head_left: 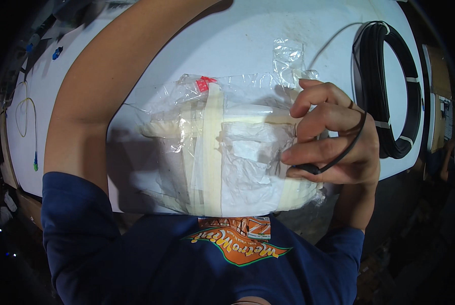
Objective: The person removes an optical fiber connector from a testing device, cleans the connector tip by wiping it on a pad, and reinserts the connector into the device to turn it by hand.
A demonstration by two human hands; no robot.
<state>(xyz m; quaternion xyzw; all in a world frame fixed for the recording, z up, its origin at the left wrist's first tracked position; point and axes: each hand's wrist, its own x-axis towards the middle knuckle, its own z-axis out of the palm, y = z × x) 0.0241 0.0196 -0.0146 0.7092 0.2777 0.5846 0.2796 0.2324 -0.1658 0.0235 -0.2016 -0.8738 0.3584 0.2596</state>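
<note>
My right hand (336, 134) is closed over the right side of a tape-wrapped bundle, its thumb and fingertips pinching the end of a black cable (342, 155). The cable loops across the fingers toward the back of the hand. The bundle (255, 188) is white crumpled paper bound with cream tape strips (213, 152), lying against my shirt at the table's near edge. Clear plastic film (161, 94) with a red sticker (205, 83) spreads over its far side. My left forearm reaches up past the top edge, so my left hand is out of sight.
On the right of the white table (253, 30) lies a coil of black cable (367, 76) bound with white ties; a thin strand leads from it toward the bundle. At left are a thin yellow cable (26, 99) with a green connector (35, 162) and a small blue connector (57, 53).
</note>
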